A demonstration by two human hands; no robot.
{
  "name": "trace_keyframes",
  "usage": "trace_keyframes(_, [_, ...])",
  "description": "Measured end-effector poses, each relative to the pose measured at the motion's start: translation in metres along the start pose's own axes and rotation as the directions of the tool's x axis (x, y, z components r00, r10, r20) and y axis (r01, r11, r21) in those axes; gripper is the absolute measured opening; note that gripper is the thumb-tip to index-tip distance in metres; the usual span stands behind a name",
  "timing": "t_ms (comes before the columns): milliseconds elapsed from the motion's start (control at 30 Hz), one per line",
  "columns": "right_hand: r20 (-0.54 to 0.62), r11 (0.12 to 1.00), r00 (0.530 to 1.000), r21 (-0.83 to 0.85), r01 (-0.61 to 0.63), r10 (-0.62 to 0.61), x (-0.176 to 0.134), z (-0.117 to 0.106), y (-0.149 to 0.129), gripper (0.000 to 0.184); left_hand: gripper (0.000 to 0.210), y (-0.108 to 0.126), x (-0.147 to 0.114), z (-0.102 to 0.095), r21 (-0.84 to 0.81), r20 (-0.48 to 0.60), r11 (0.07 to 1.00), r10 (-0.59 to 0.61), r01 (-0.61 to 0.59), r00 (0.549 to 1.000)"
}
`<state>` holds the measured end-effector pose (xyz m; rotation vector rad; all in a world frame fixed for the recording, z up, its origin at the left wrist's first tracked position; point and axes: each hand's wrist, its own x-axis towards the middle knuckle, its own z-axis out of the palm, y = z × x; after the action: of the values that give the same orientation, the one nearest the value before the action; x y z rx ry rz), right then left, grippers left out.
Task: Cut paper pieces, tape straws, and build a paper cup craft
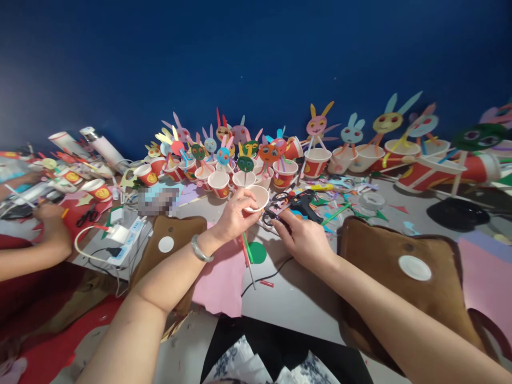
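Note:
My left hand, with a bracelet on its wrist, is closed on a white-lined paper cup. The cup tilts so that its mouth faces me. A thin stick hangs below that hand. My right hand is at black-handled scissors, its thumb and forefinger curled at the handles; its other fingers are partly hidden. Just beyond it lies a black glue gun. Pink paper and a green paper disc lie below my hands, near a small red piece.
Red-and-white cups with paper rabbit figures line the back by a blue wall. Brown cushion-like pouches flank my arms. A power strip with cables stands left, near another person's arm. Paper scraps and tape litter the right.

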<state>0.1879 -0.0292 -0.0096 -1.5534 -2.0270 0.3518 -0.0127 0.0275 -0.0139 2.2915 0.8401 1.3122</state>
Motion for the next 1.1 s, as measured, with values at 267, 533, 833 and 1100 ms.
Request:
trace_keyframes(267, [0.021, 0.997, 0.999, 0.065, -0.035, 0.034, 0.0018, 0.0001, 0.0012, 0.039, 0.013, 0.0017, -0.0007, 0.0007, 0.062, 0.017, 0.998, 0.005, -0.006, 1.0])
trace_keyframes(533, [0.218, 0.869, 0.974, 0.467, -0.165, 0.067, 0.0071, 0.0004, 0.0012, 0.046, 0.011, 0.0003, -0.0029, 0.0023, 0.07, 0.006, 0.997, -0.031, 0.03, 1.0])
trace_keyframes(833, [0.065, 0.945, 0.993, 0.305, -0.118, 0.102, 0.0046, 0.0014, -0.0004, 0.034, 0.013, 0.0008, -0.0026, 0.0034, 0.083, -0.012, 0.996, -0.038, 0.039, 0.999])
trace_keyframes(1100, [0.025, 0.976, 0.998, 0.211, -0.056, 0.051, 0.0041, 0.003, 0.003, 0.038, 0.014, 0.0004, -0.0047, 0.0038, 0.094, -0.004, 0.995, -0.032, 0.032, 0.999])
